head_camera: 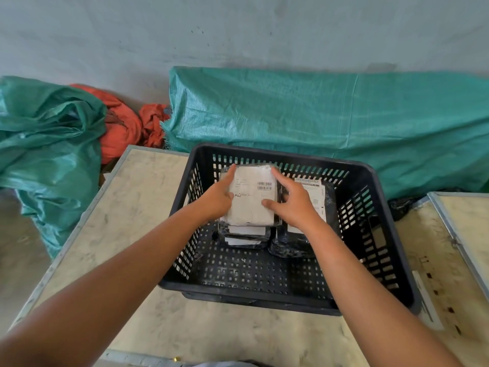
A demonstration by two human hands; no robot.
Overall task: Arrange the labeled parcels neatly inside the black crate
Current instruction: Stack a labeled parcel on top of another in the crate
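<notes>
Both hands clasp the top parcel of a stack: the left hand [217, 197] presses its fingers along the left edge of the flat black-wrapped parcel with a white barcode label [252, 198], while the right hand [294, 205] holds the right edge, thumb lying on the label and fingers spread over the far corner. That parcel sits level on a stack of similar labelled black parcels [244, 235], set toward the far left of the black perforated plastic crate [375, 234]. Just beside the stack, to its right, lies another black plastic-wrapped parcel with a long white label [316, 200], partly hidden under the right wrist. The near half of the crate floor is bare. The crate stands on a pale marbled table with a metal rim [137, 197]; a second table of the same kind [465, 223] adjoins it on the right. Behind the tables, a large green woven tarpaulin [317, 112], a crumpled green sack [47, 144] and an orange bundle of fabric [124, 125] lie against a grey wall [238, 30].
</notes>
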